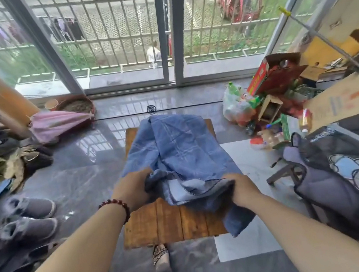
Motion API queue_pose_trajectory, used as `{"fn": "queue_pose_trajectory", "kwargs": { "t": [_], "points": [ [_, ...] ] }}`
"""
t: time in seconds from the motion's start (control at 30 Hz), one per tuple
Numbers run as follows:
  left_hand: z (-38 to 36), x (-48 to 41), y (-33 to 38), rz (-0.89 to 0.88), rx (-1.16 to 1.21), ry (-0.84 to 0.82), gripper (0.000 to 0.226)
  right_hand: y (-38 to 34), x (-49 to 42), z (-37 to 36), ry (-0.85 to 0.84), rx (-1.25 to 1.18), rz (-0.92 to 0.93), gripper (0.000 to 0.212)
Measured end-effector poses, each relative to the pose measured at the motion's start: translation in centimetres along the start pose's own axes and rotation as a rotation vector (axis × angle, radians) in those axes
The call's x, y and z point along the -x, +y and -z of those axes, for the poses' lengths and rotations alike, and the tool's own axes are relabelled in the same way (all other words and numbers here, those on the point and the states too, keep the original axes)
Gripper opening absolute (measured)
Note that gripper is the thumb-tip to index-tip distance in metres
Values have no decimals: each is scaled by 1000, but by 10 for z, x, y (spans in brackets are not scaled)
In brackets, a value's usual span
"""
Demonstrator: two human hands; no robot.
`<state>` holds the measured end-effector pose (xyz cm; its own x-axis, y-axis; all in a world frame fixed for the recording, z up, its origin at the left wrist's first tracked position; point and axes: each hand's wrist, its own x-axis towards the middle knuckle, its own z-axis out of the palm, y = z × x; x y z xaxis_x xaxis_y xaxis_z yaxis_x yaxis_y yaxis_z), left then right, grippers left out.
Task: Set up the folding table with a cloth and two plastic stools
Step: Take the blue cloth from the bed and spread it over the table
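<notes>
A small wooden folding table (163,224) stands on the tiled floor in front of me. A blue cloth (176,150) lies bunched along its middle, reaching the far edge and hanging over the near right corner. My left hand (133,189) grips a bunched fold of the cloth at its near left side. My right hand (243,188) holds the cloth's dark-hemmed near edge on the right. No plastic stools are in view.
Grey shoes (31,209) lie on the floor at left, with a pink folded umbrella (60,124) beyond. Boxes, bags and bottles (272,108) pile up at right. A dark bear-print quilt (352,175) drapes at near right. A mosquito coil (151,109) sits before the sliding glass doors.
</notes>
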<state>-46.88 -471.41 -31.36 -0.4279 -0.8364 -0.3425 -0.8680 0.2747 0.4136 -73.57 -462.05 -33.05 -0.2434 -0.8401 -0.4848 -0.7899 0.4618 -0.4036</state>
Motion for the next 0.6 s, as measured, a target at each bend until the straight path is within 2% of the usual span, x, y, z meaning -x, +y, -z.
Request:
{"fn": "queue_pose_trajectory", "kwargs": {
  "t": [0.13, 0.23, 0.37, 0.5, 0.6],
  "points": [
    [-35, 1, -6, 43, 22, 4, 24, 9, -9, -31, -56, -79, -15, 25],
    [-64, -1, -18, 45, -3, -25, 27, 22, -16, -58, -95, -124, -68, 29],
    [-105, -4, -38, 74, -10, -72, 31, 41, -30, -97, -183, -17, -51, 27],
    [-137, -11, -50, 89, -30, -100, 33, 48, -36, -120, -205, -24, -71, 30],
    [-157, -18, -58, 99, -45, -113, 43, 54, -47, -137, -247, 28, -52, 33]
  ]
}}
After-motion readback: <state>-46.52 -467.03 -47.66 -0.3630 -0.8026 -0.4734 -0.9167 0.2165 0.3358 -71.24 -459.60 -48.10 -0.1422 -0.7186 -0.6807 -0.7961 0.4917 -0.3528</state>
